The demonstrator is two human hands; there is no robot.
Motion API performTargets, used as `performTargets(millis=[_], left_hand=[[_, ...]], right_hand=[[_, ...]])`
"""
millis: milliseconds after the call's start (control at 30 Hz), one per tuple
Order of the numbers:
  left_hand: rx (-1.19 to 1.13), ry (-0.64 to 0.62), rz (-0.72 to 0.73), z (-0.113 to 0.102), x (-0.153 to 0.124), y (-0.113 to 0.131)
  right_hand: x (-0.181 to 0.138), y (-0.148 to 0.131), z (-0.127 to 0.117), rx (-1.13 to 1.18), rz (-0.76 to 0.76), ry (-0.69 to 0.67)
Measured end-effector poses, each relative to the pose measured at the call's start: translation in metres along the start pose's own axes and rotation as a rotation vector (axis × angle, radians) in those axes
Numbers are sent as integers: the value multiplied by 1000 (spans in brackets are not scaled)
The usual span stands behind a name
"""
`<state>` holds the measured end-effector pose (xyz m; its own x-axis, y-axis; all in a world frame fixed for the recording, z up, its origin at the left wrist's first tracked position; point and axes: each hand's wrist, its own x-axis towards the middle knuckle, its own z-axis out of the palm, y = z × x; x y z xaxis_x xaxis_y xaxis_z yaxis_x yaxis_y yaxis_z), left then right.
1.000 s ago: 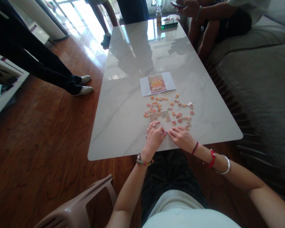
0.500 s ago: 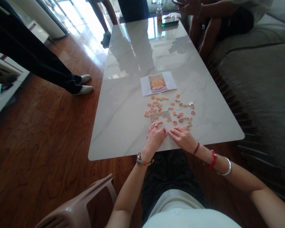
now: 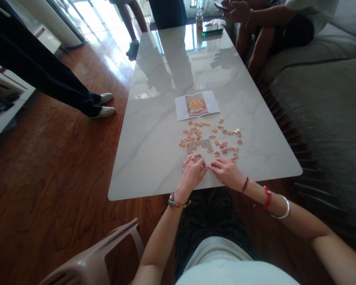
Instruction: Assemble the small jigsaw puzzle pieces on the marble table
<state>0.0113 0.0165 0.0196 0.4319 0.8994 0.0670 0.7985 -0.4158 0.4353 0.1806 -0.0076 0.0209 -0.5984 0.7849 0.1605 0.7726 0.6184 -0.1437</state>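
My left hand (image 3: 192,172) and my right hand (image 3: 227,171) rest side by side on the near edge of the white marble table (image 3: 154,134). Their fingertips meet and pinch small puzzle pieces (image 3: 207,167) that are mostly hidden under the fingers. Just beyond the hands lies a small joined block of puzzle (image 3: 199,146). Several loose orange and pink pieces (image 3: 222,138) are scattered around it. Farther back lies a printed reference picture (image 3: 196,105) of a yellow figure on white paper.
A grey sofa (image 3: 329,99) runs along the table's right side, with a seated person (image 3: 273,23) at its far end. A standing person's legs (image 3: 47,79) are on the wooden floor at left. A bottle (image 3: 199,17) stands at the table's far end. A plastic chair (image 3: 101,257) sits beside me.
Both hands stay together at the table's near edge, fingers shifting slightly over the small pieces. The view has wobbled a little.
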Motion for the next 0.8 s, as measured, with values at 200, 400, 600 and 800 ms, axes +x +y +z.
performTargets(millis=[200,400,600,800], left_hand=[[-9,2,-5,-1,-1,1],[12,-16,-13,-2,2,2],[17,-29,-25,-4,4,7],[15,-24,-50,-3,6,7]], right_hand=[[-6,6,9,104,21,115],[-8,3,14,143,52,143],[-9,5,15,186,79,181],[-7,1,10,37,18,120]])
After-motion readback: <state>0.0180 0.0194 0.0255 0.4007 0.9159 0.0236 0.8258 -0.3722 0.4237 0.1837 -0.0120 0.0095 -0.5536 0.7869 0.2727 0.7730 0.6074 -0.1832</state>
